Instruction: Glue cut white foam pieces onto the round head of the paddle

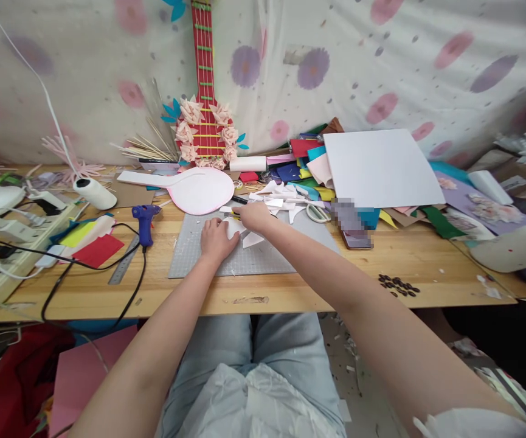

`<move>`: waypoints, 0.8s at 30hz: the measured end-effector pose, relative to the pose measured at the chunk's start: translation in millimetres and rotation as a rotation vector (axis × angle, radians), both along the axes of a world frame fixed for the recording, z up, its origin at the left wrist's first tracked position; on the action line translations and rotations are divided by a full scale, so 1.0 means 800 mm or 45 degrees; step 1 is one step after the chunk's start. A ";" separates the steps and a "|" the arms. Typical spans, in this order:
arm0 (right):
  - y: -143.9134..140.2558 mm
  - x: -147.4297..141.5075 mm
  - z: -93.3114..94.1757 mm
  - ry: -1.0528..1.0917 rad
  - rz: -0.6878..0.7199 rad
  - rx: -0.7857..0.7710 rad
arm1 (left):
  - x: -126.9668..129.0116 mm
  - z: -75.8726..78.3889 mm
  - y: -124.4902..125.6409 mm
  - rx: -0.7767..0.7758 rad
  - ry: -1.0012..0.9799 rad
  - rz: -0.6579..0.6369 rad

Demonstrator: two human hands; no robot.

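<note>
My left hand (217,240) rests on the grey cutting mat (263,261), its curled fingers pressing on a small white sheet piece (234,228). Just beyond it, my right hand (252,216) is closed round a slim tool with yellow and black showing, which looks like a craft knife (231,213). The fingers hide most of this tool. White offcuts (285,196) lie heaped behind my right hand. A white guitar-body shape with a long neck (202,191) lies beyond the mat to the left. Pale-handled scissors (317,213) lie by the offcuts.
A blue glue gun (145,224) with a black cord stands left of the mat, near a steel ruler (124,261). To the right are a phone (354,226), a large white board (384,168) and dark buttons (398,285). A red flowered guitar (207,131) leans behind.
</note>
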State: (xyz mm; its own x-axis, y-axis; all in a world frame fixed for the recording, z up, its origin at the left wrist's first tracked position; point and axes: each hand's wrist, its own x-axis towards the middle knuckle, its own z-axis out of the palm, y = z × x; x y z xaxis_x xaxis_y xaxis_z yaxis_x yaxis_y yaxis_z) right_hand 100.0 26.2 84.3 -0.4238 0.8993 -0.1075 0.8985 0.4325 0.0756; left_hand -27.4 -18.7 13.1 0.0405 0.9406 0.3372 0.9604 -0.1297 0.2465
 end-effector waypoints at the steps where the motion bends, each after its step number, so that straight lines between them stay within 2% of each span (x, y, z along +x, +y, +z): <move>1: 0.000 -0.002 0.003 -0.012 0.005 -0.007 | -0.001 0.000 0.000 -0.009 -0.005 -0.011; 5: 0.000 0.004 0.009 -0.059 0.039 -0.023 | -0.003 -0.001 0.001 -0.038 -0.003 -0.019; 10: -0.002 0.032 0.009 -0.162 0.084 -0.041 | -0.001 -0.001 0.003 -0.065 0.021 -0.005; 24: -0.027 0.112 0.028 -0.207 -0.025 -0.163 | 0.000 0.001 -0.003 -0.047 0.065 0.020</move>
